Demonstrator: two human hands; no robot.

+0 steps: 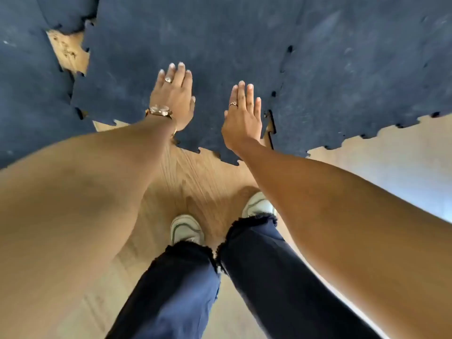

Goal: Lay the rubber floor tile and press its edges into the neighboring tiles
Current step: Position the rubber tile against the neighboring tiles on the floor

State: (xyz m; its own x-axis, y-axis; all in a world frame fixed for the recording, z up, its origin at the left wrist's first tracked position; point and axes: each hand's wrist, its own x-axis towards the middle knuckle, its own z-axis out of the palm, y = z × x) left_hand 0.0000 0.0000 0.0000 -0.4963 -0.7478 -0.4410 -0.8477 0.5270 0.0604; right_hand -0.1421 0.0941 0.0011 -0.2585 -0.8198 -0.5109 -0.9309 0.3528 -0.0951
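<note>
A dark blue rubber floor tile [190,40] with jigsaw-toothed edges lies on the wooden floor ahead of me. My left hand [174,96], with a ring and a wristwatch, rests flat on its near part, fingers together and extended. My right hand [243,116] lies flat near the tile's right edge, close to the toothed seam [281,77] with the right neighbouring tile [367,69]. That seam shows small gaps, and a wedge of bare floor shows at its near end. Another dark tile [27,94] lies to the left, with bare wood showing in the gap [69,53] between them.
Light wooden floor [203,182] stretches from the tiles' near edge to my feet, in white sneakers [187,228] and dark blue trousers. Paler floor [391,155] lies at the right below the right tile's toothed edge.
</note>
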